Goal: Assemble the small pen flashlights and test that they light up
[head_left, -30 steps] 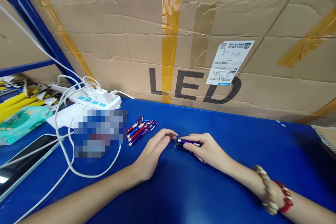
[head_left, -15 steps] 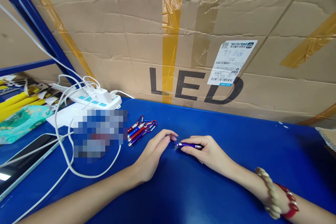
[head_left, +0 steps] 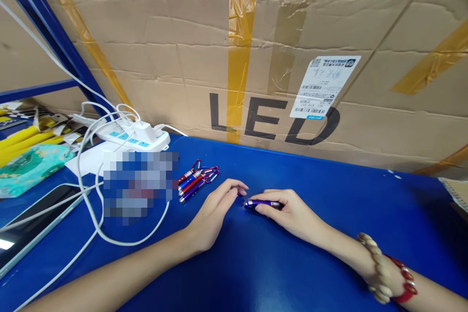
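Penlight (head_left: 260, 203), slim and cylindrical, with a glossy purple barrel, a silver head and a small pale label towards the rear; a bluish-white glow shows at the head. It lies lengthwise in the right hand (head_left: 290, 208), gripped between thumb and fingers, low over the blue table (head_left: 234, 273), the head pointing left. The left hand (head_left: 214, 212), fingers loosely curved and holding nothing, is just beside the head, apart from it.

The penlight (head_left: 264, 204) is purple and silver, the tabletop (head_left: 329, 185) deep blue.
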### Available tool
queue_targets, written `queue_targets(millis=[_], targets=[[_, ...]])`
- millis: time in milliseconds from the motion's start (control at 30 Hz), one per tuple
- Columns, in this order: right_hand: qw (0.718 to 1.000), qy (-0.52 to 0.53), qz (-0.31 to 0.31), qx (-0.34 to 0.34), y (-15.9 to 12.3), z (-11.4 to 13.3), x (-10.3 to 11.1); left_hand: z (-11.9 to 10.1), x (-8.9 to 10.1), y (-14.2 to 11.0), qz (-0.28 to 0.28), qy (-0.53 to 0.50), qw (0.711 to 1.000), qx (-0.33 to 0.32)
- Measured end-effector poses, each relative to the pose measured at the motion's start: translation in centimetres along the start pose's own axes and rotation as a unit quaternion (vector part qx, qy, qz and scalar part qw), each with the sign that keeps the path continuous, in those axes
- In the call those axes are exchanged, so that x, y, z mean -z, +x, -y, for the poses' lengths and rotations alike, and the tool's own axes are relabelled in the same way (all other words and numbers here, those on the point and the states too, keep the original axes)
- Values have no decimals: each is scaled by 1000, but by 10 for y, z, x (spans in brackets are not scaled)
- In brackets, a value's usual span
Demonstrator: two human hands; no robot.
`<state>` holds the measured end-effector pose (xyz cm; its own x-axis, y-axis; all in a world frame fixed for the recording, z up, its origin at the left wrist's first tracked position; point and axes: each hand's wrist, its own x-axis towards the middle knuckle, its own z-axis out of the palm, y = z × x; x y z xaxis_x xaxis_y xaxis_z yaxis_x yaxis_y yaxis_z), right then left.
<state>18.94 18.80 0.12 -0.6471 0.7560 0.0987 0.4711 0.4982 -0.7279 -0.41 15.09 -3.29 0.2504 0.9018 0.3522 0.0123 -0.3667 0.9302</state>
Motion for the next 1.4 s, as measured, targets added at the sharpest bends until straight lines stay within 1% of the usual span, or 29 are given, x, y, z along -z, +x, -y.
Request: queue_targets(millis=[167,333,467,600,800,967,1167,1400], targets=[[1000,10,-10,-2,-1,2,-1,1,-1,1,-4,0,1000,-6],[1000,8,-22,-17,-2,4,-3,0,-1,1,-5,4,1000,2],[999,-11,-30,-5,-2,4,-4,0,-1,1,-7,6,1000,4],[999,-26,-26,-3,-1,4,-3,-2,-1,2,-6,9,1000,9],[1000,4,-27,1,-2,3,-2,-4,-2,2,-9,1,1000,10],[999,7,-34,0,-3,3,-1,-1,-1,2,1,-7,1000,2],[1000,11,-10,19,-3,1,0,0,-1,3,-3,3,1000,6],[1000,14,-15,8,-2,3,-1,-4,-1,2,0,14,1000,10]])
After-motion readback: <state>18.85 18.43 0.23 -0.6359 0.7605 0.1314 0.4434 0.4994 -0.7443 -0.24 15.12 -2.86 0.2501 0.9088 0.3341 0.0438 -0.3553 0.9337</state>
